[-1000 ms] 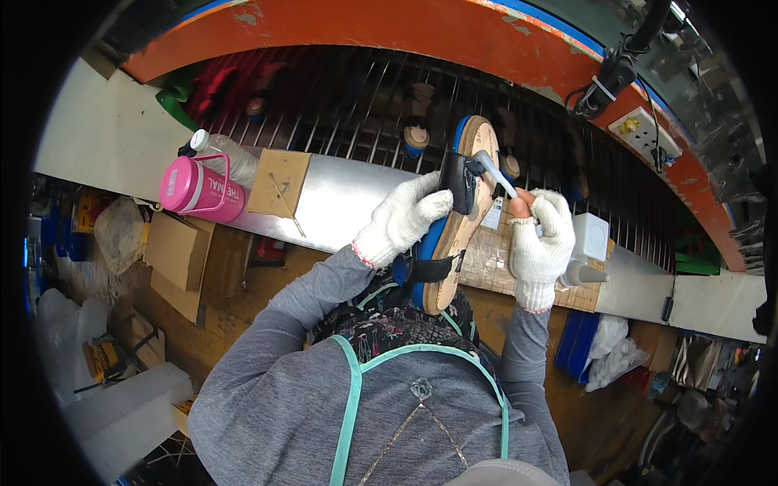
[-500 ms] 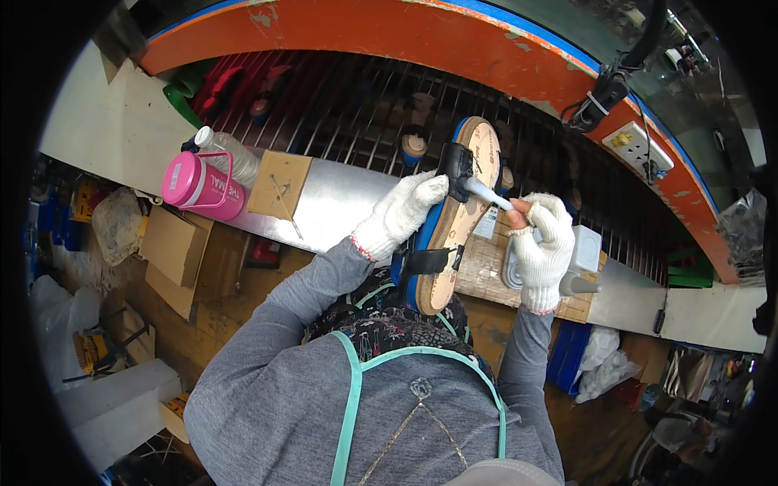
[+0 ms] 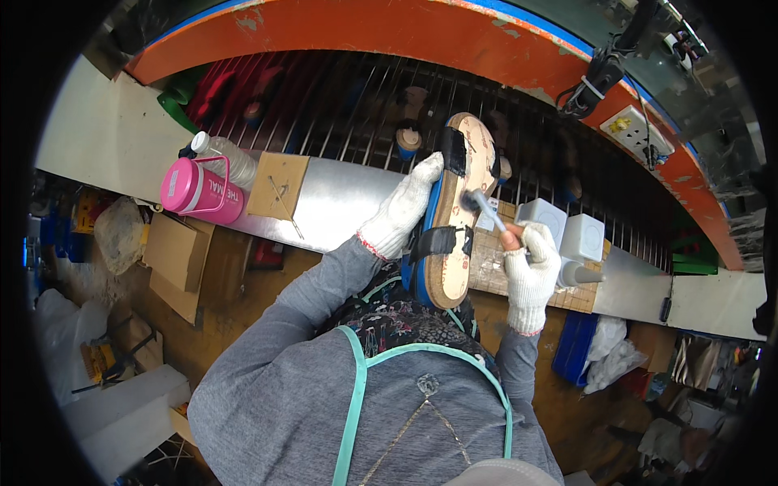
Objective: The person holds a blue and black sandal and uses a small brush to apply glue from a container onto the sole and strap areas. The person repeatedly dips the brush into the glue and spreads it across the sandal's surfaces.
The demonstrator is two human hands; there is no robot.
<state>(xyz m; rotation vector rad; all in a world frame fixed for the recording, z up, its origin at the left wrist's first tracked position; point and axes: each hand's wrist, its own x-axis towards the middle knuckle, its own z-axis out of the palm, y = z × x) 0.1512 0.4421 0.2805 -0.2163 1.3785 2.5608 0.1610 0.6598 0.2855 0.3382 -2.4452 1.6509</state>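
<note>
My left hand, in a white knitted glove, grips the side of a sandal mounted on a blue shoe last. Its tan sole-side face is turned up, and two black straps fold over onto it, one high and one low. Between thumb and fingers, my right hand pinches a brush with a pale handle. That glove leaves some fingertips bare. Dark bristles touch the tan face between the two straps. How the left fingers lie behind the last is hidden.
Beside my right hand stand white containers and a grey-white nozzle bottle on a board. At left are a pink jug, a clear bottle and a cardboard piece. Metal bars beyond carry more lasts, under an orange beam.
The brush has moved off the upper strap and down onto the tan face. My right hand is slightly lower, uncovering a white container. The sandal has turned a little more upright.
</note>
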